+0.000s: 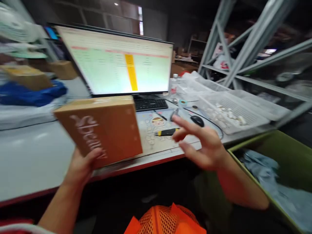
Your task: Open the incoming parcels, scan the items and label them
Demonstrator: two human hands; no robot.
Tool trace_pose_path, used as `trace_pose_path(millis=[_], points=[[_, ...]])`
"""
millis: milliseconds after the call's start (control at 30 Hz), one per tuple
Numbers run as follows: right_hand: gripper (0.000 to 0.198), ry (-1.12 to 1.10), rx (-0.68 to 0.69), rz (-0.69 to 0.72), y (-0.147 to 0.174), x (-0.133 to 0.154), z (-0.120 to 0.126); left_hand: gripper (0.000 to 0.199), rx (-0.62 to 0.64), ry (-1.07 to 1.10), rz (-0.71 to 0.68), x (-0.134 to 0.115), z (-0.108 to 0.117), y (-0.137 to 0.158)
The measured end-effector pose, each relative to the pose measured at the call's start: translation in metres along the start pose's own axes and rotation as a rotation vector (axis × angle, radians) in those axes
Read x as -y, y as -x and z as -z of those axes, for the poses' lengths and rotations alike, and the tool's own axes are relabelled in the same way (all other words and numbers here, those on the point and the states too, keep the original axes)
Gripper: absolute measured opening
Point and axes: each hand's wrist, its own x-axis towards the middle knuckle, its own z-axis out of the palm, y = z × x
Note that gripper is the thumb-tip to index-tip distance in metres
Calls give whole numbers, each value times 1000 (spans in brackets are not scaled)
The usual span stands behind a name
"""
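Observation:
My left hand (81,165) grips a brown cardboard box (117,133) by its lower left corner, the thumb pressed on the face with white lettering. The box is tilted and held at the table's front edge, in front of the monitor. My right hand (202,143) is raised to the right of the box with its fingers apart and nothing in them; it is slightly blurred. Just beyond its fingertips, a yellow and black utility knife (168,132) lies on a printed desk mat (148,146).
A monitor (114,65) and keyboard (151,104) stand behind the box. To the right are a mouse (197,121), a bottle (174,86) and white plastic baskets (226,126) with small items. A green bin (287,152) with grey plastic sits at lower right. Metal shelving (234,71) rises behind.

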Motion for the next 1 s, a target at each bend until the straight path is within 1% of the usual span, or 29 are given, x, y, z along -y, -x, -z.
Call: trace_pose_path(millis=[33,67,100,133,200,267,300,367,467,533,600,633,667,700,733,800,833,867,900,933,1000], points=[[62,37,10,-68,-11,-28,-15,103,-55,33,36,4,13,4],[57,128,30,-174,-18,-56,-30,112,-98,46,43,5,23,5],[56,236,79,-286,-23,-83,-44,117,-134,16,19,3,31,4],[55,333,126,-391,-24,-107,-58,118,-161,-67,-40,-2,37,2],[59,511,196,-554,-19,-144,-78,112,-181,-334,-220,-15,44,-3],[62,622,238,-647,-12,-166,-91,104,-168,-601,-387,-30,46,-6],[63,652,251,-670,-10,-172,-95,101,-147,-717,-441,-37,45,-6],[64,685,250,-695,-12,-178,-100,97,-82,-901,-484,-49,39,-4],[60,663,184,-677,-26,-183,-101,97,30,-1079,-476,-60,25,1],[55,553,100,-606,-36,-185,-102,97,71,-1123,-460,-63,19,2],[50,421,14,-506,-42,-185,-104,98,88,-1122,-445,-63,18,0],[48,365,6,-459,-43,-183,-107,100,93,-1114,-441,-62,20,-1],[46,324,39,-422,-43,-181,-110,101,98,-1103,-438,-60,23,-4],[45,297,120,-391,-41,-178,-114,103,103,-1089,-439,-58,26,-6],[45,288,235,-367,-39,-175,-118,104,109,-1071,-443,-56,29,-9],[45,331,472,-340,-33,-170,-126,106,126,-1027,-467,-53,37,-14],[43,373,551,-334,-30,-168,-130,105,140,-1004,-483,-52,40,-16],[37,411,593,-336,-27,-167,-132,104,157,-983,-500,-52,42,-19],[32,429,595,-347,-26,-167,-133,103,172,-965,-514,-52,45,-21],[29,421,562,-365,-26,-167,-134,102,184,-947,-524,-52,47,-23],[31,346,436,-397,-32,-166,-132,101,193,-915,-537,-52,49,-27]])
